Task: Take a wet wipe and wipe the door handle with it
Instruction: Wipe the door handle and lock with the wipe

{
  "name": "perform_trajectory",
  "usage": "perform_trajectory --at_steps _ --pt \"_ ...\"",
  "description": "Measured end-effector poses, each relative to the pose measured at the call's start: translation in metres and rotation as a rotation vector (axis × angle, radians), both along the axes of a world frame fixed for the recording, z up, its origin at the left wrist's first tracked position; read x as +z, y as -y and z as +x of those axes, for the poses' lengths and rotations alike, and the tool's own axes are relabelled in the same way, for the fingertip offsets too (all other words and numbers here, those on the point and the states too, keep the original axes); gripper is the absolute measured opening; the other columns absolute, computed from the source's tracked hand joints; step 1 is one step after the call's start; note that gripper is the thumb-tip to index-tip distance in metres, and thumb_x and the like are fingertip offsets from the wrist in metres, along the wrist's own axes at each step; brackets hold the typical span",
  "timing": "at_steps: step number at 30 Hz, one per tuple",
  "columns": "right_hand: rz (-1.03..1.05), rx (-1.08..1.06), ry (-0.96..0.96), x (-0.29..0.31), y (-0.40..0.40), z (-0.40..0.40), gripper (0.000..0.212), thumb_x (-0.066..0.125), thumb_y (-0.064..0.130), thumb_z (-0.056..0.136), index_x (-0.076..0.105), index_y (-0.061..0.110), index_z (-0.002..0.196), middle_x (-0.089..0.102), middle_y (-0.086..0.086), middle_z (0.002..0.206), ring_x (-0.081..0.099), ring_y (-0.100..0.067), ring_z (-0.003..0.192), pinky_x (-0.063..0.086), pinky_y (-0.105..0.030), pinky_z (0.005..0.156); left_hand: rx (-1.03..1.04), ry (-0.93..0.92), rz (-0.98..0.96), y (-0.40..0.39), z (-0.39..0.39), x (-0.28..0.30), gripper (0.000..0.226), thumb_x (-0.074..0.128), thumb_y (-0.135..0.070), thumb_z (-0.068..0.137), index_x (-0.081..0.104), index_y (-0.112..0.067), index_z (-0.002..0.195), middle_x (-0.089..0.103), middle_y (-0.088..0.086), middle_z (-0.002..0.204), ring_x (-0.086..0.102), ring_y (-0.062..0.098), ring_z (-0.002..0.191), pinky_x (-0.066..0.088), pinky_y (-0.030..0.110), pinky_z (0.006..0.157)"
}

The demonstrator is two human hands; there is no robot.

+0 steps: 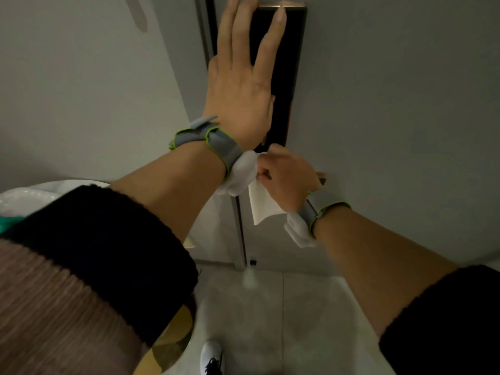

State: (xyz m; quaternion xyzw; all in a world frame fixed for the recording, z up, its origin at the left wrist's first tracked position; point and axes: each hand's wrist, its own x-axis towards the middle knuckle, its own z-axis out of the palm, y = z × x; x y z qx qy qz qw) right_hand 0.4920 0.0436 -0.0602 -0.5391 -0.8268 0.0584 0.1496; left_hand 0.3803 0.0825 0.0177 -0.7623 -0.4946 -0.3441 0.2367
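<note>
Left hand (240, 77) spread wide, flat against the tall dark door handle (281, 77) at the far centre, holding nothing. Right hand (286, 174) pinched closed on the wet wipe (261, 204), just below the handle's lower end. Wipe: light, limp, damp, 1 loose corner dangling. Likely best bunched into the palm and wrapped around the stiff, smooth, probably slippery bar.

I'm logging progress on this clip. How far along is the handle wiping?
Done: a wet wipe is out, pinched in the right hand. In hand: that hand presses it against the door beneath the dark lock panel, where the left hand rests flat. Left: the handle is hidden, so wiping progress is unclear.
</note>
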Motion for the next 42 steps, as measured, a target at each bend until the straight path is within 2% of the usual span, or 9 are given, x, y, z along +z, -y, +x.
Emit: perform_trajectory --at_steps 5,10,14,18,25,30,36,39,42 --pt "0.037 0.002 -0.012 -0.002 0.001 -0.001 0.018 0.047 0.02 0.09 0.055 0.005 0.096 0.053 -0.013 0.11 0.054 -0.031 0.09 0.032 -0.029 0.067 0.009 -0.003 0.013 0.001 0.0 0.002 0.083 0.068 -0.021 0.069 0.033 -0.005 0.143 0.034 0.032 0.143 0.027 0.048 0.137 0.044 0.048 0.096" --pt "0.059 -0.016 -0.027 -0.002 0.008 0.013 0.016 0.045 0.018 0.092 0.051 0.01 0.104 0.053 -0.011 0.107 0.04 -0.019 0.079 0.032 -0.028 0.065 0.036 0.015 0.028 -0.001 0.001 0.0 0.083 0.066 -0.013 0.067 0.03 -0.009 0.142 0.034 0.03 0.144 0.027 0.047 0.137 0.045 0.045 0.094" --pt "0.12 -0.012 0.008 -0.006 0.007 0.001 0.017 0.047 0.015 0.09 0.052 0.005 0.102 0.054 -0.014 0.107 0.053 -0.031 0.092 0.036 -0.033 0.064 0.032 0.047 0.027 0.0 0.002 0.002 0.085 0.065 -0.004 0.061 0.037 -0.009 0.141 0.038 0.03 0.142 0.03 0.047 0.136 0.046 0.043 0.09" --pt "0.174 -0.018 -0.022 -0.013 0.004 -0.017 0.01 0.06 0.006 0.08 0.058 -0.001 0.087 0.063 -0.022 0.094 0.058 -0.04 0.081 0.038 -0.035 0.059 0.043 0.063 0.028 0.002 0.004 0.001 0.085 0.065 -0.003 0.06 0.039 -0.009 0.14 0.04 0.029 0.141 0.032 0.047 0.135 0.047 0.042 0.086" --pt "0.219 -0.064 -0.005 -0.017 0.008 0.007 0.015 0.054 0.011 0.087 0.057 0.006 0.1 0.056 -0.016 0.105 0.056 -0.034 0.092 0.031 -0.029 0.064 0.061 0.073 0.01 0.004 0.008 0.002 0.084 0.065 -0.005 0.062 0.038 -0.009 0.141 0.039 0.03 0.142 0.031 0.047 0.136 0.048 0.042 0.077" --pt "0.185 -0.125 -0.06 -0.017 0.015 0.032 0.004 0.061 0.004 0.073 0.058 0.004 0.074 0.056 -0.019 0.074 0.055 -0.036 0.061 0.035 -0.028 0.048 0.023 0.045 0.02 0.004 0.003 0.004 0.086 0.061 -0.002 0.061 0.034 -0.01 0.142 0.034 0.028 0.145 0.029 0.046 0.137 0.048 0.041 0.085" --pt "0.154 -0.16 -0.116 -0.016 0.02 0.059 0.011 0.053 0.009 0.083 0.059 0.002 0.087 0.06 -0.022 0.091 0.057 -0.038 0.078 0.045 -0.038 0.06 -0.004 0.039 0.02 0.005 0.001 0.004 0.083 0.055 -0.004 0.063 0.028 -0.011 0.142 0.031 0.029 0.146 0.025 0.046 0.138 0.047 0.043 0.089" --pt "0.18 -0.175 -0.135 -0.017 0.022 0.065 0.01 0.053 0.007 0.08 0.06 0.002 0.086 0.062 -0.023 0.085 0.059 -0.041 0.074 0.051 -0.045 0.061 0.019 0.03 -0.01 0.007 0.002 0.005 0.082 0.055 -0.006 0.066 0.028 -0.011 0.143 0.028 0.028 0.148 0.023 0.046 0.139 0.045 0.044 0.091" --pt "0.187 -0.204 -0.148 -0.017 0.024 0.068 0.008 0.052 0.007 0.076 0.058 0.002 0.08 0.061 -0.022 0.077 0.058 -0.04 0.065 0.046 -0.04 0.055 0.023 0.028 -0.047 0.011 0.003 0.006 0.081 0.056 -0.005 0.069 0.027 -0.013 0.145 0.025 0.027 0.15 0.019 0.046 0.141 0.047 0.045 0.089"
